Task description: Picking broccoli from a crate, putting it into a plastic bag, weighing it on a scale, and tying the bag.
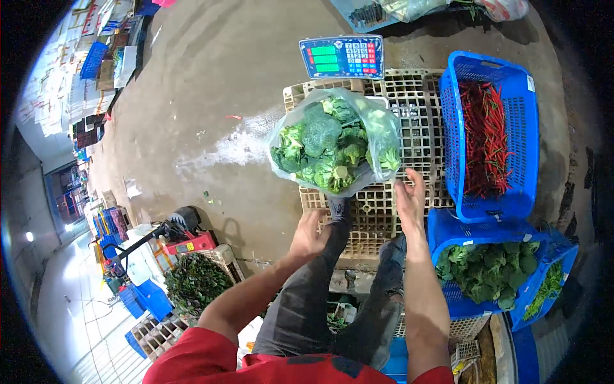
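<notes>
A clear plastic bag (382,137) full of broccoli (322,134) sits on a scale, its mouth spread wide and heads of broccoli showing. The scale's blue display panel (342,57) stands just beyond the bag. My right hand (410,200) is open beside the bag's near right edge, thumb and fingers parted, holding nothing. Lower and to the left, my left hand (310,235) hangs over my leg, apart from the bag, its fingers loosely bent and nothing seen in it. Most of the weighing plate is hidden under the bag.
Cream plastic pallets (419,89) lie under the scale. On the right stand a blue basket (453,128) of red chillies (486,141) and a blue crate (441,224) of broccoli. A crate of dark leafy greens (197,281) is at the left, near a red machine (192,244).
</notes>
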Motion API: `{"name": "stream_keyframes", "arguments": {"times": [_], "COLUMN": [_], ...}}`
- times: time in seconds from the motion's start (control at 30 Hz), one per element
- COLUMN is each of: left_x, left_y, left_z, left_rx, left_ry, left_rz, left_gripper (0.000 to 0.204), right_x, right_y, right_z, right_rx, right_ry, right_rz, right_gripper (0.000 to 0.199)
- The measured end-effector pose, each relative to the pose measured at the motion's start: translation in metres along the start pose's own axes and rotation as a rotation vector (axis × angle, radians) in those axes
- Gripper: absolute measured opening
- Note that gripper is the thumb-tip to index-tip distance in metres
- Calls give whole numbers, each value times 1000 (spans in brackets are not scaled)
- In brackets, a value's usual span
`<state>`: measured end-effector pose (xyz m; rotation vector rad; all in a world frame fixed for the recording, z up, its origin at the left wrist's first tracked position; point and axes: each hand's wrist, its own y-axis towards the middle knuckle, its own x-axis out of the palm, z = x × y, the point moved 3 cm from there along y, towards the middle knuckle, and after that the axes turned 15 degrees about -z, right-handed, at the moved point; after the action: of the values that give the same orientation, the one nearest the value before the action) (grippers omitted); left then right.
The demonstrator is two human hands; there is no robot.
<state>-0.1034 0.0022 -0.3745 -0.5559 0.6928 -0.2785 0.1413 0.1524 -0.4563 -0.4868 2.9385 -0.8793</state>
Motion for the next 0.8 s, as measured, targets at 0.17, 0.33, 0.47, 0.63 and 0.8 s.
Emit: {"name": "stream_keyframes", "arguments": {"times": [0.17, 0.33, 0.47, 0.63, 0.8], "left_x": [58, 102, 86, 146, 133], "left_y": [-65, -98, -82, -74, -62], "left_z": [-23, -45, -39, -3, 4], "left_rx": [-143, -250, -204, -191, -125], "left_ry": [87, 399, 445, 431, 605], "left_rz": [-196, -579, -568, -724, -648], "left_gripper": [59, 66, 55, 49, 38], "right_x": [-34, -90, -148, -301, -383], "right_y": [-44, -126, -193, -361, -363], "right_z": [15, 83, 139, 280, 282], "right_rx": [77, 195, 84, 556, 895], "right_ry": [60, 286, 322, -401, -549], "right_rz": [41, 3, 394, 720, 1028], "right_gripper": [40, 15, 15, 55, 100]}}
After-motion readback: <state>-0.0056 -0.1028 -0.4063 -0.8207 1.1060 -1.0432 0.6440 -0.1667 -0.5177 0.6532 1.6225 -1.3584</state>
